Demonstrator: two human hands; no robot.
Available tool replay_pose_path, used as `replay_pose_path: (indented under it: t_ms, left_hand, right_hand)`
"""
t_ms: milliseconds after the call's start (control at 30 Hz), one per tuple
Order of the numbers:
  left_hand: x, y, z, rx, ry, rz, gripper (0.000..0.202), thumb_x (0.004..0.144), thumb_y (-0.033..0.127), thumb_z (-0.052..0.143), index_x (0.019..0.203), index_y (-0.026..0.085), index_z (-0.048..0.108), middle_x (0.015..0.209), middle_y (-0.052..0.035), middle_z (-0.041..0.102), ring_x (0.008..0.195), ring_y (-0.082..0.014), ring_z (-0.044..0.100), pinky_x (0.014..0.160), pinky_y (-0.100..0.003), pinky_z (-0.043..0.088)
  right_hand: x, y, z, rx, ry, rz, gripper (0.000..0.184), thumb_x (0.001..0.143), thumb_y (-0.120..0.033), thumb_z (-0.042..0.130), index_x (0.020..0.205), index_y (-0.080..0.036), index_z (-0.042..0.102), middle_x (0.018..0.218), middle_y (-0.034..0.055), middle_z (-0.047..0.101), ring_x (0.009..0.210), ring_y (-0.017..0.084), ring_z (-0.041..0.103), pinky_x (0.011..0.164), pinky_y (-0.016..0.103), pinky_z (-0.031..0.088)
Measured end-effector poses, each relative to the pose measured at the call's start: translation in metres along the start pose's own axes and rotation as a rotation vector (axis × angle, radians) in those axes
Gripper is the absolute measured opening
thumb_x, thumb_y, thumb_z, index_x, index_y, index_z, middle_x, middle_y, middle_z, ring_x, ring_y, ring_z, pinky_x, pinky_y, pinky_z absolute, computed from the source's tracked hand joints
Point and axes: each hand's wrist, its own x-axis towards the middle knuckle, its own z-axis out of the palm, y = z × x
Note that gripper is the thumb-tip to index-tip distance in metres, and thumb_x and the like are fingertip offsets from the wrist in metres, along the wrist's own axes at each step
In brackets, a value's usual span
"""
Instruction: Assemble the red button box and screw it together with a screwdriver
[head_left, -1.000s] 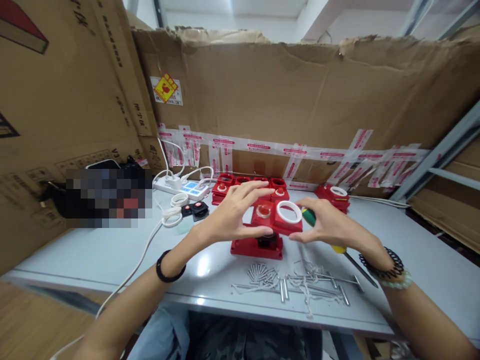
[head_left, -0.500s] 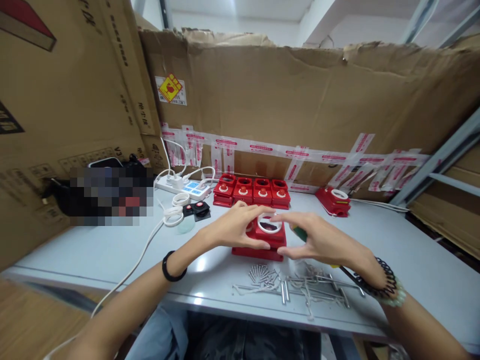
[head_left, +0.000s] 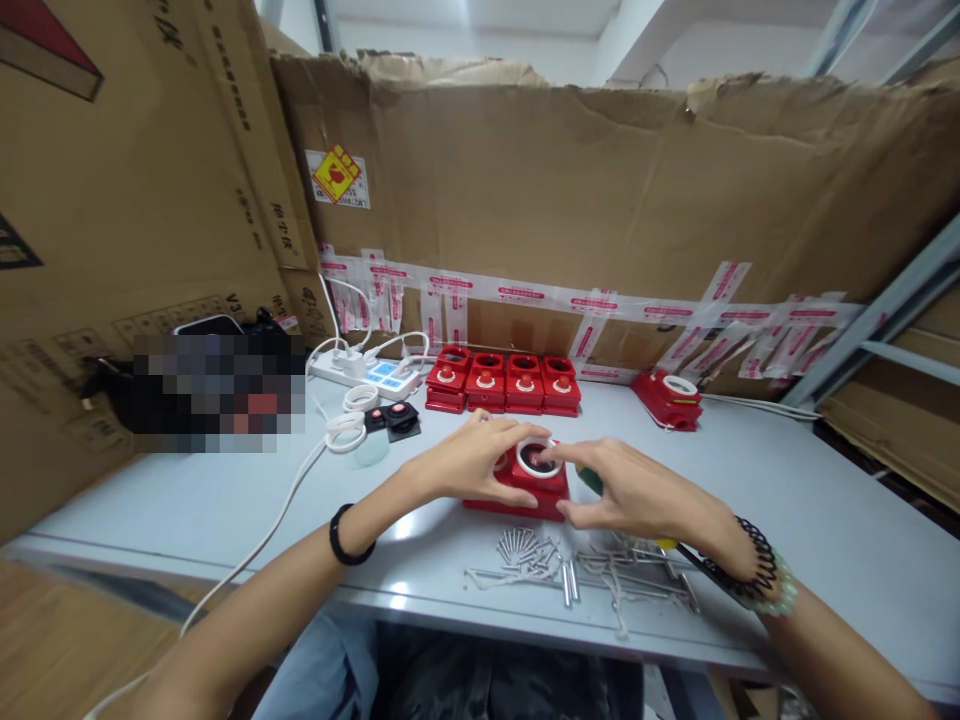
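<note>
A red button box point(head_left: 534, 481) with a white ring on top lies on the grey table point(head_left: 825, 540) in front of me. My left hand point(head_left: 469, 461) is curled over its left side, fingers and thumb gripping it. My right hand point(head_left: 630, 489) presses on its right side, index finger reaching to the white ring, while a green-and-yellow screwdriver point(head_left: 592, 480) is tucked under the palm. Just in front of the box lies a heap of small screws and metal pins point(head_left: 570, 568).
A row of several red button boxes point(head_left: 504, 385) stands behind, and one more red box point(head_left: 667, 396) farther right. A white power strip point(head_left: 367, 375) with cables, white rings point(head_left: 358, 400) and black parts point(head_left: 396, 418) lie at left. Cardboard walls point(head_left: 600, 190) enclose the table.
The red top part with the white ring was lowered onto its base and now sits flat on it. Both hands came down with it and closed in around the box.
</note>
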Motion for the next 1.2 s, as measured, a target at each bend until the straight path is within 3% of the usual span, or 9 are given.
replay_pose_path:
  t_ms: [467,700,1000,1200]
  left_hand:
    - [0.002,-0.006,0.007,-0.065,-0.016,-0.018,0.063,0.073,0.052,0.068,0.126,0.027,0.043,0.126,-0.0061,0.057,0.111,-0.0264,0.054,0.091,-0.038,0.038]
    - [0.002,-0.008,0.008,-0.196,-0.009,0.029,0.062,0.072,0.043,0.072,0.124,0.025,0.044,0.121,-0.0063,0.055,0.108,-0.0229,0.053,0.093,-0.034,0.042]
    - [0.001,-0.010,0.012,-0.344,-0.021,0.019,0.063,0.071,0.036,0.074,0.125,0.023,0.043,0.124,-0.0075,0.053,0.110,-0.0225,0.054,0.094,-0.033,0.043]
    - [0.000,-0.009,0.014,-0.294,-0.061,-0.049,0.065,0.073,0.043,0.070,0.127,0.023,0.040,0.123,-0.0092,0.057,0.103,-0.0255,0.059,0.087,-0.036,0.046]
  right_hand:
    - [0.001,0.000,-0.001,0.019,-0.023,0.002,0.055,0.071,-0.024,0.063,0.125,-0.024,0.056,0.089,0.0047,0.069,0.070,0.018,0.059,0.069,0.029,0.042]
    - [0.000,0.000,0.000,0.020,-0.034,0.015,0.054,0.071,-0.022,0.063,0.124,-0.027,0.057,0.070,-0.0004,0.063,0.057,0.014,0.048,0.060,0.026,0.037]
    - [-0.001,0.003,-0.001,0.019,-0.068,0.024,0.058,0.073,-0.026,0.061,0.130,-0.024,0.053,0.067,-0.0001,0.058,0.059,0.014,0.047,0.061,0.027,0.036]
    - [0.000,0.006,0.000,0.020,-0.094,0.028,0.061,0.074,-0.028,0.061,0.133,-0.026,0.050,0.072,0.0010,0.060,0.063,0.015,0.048,0.063,0.028,0.037]
